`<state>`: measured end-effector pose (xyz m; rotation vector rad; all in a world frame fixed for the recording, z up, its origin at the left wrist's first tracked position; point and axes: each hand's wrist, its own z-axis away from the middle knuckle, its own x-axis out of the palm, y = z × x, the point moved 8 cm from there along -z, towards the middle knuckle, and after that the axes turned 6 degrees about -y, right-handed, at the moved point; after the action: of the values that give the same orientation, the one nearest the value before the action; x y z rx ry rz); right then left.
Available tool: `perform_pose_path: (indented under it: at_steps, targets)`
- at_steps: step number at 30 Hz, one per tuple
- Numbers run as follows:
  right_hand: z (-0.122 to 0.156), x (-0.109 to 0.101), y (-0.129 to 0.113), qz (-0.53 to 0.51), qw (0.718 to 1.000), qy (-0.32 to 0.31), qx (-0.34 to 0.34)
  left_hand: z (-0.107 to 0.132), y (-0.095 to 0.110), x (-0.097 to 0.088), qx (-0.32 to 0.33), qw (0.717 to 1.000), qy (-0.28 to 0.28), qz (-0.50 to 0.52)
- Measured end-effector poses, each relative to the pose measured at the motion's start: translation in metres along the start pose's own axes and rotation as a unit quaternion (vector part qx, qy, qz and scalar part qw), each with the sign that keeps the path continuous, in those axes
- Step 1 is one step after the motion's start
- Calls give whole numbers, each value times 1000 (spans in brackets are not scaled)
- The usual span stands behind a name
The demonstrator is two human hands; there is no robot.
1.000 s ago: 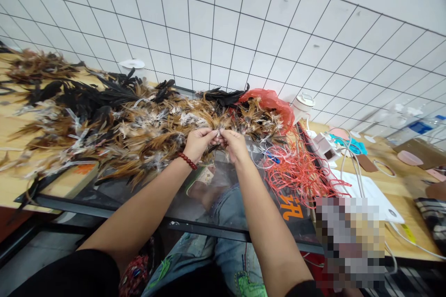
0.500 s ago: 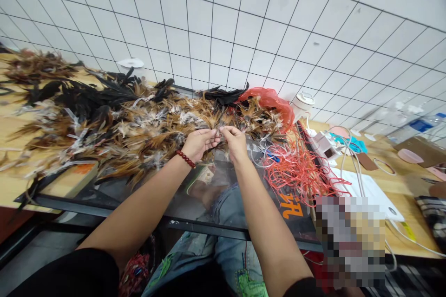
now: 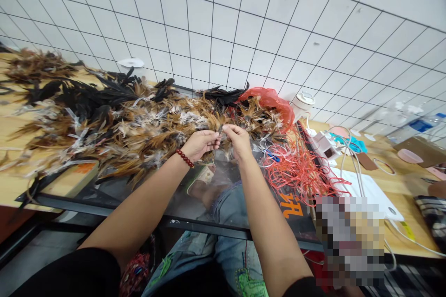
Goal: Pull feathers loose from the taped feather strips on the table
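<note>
My left hand [image 3: 201, 144], with a dark red bead bracelet [image 3: 184, 158] on the wrist, pinches a small brownish feather [image 3: 220, 128] between thumb and fingers. The fingertips of my right hand [image 3: 238, 141] close on the same feather, almost touching those of the left. Much of it is covered by the fingers and blends with what lies behind. Just beyond both hands spreads a wide heap of brown and cream feathers [image 3: 153, 123]. Longer black feathers [image 3: 83, 95] lie at its back left. Beneath my hands is a dark glossy board [image 3: 212, 171] that reflects light.
Tangled red cord [image 3: 296, 167] lies right of my hands, near a red plastic bag [image 3: 272, 100] and a white lidded container [image 3: 304, 100]. Farther right are a white flat device [image 3: 369, 190] and cables. A white wall with a black grid [image 3: 216, 32] rises behind the table.
My right hand has shifted slightly right and its fingertips are a little higher. The left hand has turned slightly, staying close by. The surrounding things look unmoved.
</note>
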<state>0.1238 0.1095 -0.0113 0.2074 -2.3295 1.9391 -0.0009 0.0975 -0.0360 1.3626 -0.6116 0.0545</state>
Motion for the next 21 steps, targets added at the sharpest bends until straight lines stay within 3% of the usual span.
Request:
perform_pose_path:
  at_steps: [4, 7, 10, 15, 19, 21]
  targets:
    - [0, 3, 2, -13, 1000, -23, -1, 1, -2, 7, -15, 1000, -28, 4]
    - [1, 8, -2, 21, 997, -71, -21, 0, -1, -2, -7, 998, 20, 54]
    - [3, 13, -13, 149, 979, -113, -85, 0, -2, -10, -13, 995, 62, 76]
    - [4, 12, -21, 302, 935, -80, -169, 0, -2, -4, -12, 999, 39, 36]
    - [-1, 5, -9, 322, 937, -31, -132, 1, 6, -5, 55, 995, 73, -37]
    - [-4, 4, -4, 306, 945, -36, -113, 1, 8, -7, 81, 991, 93, -48]
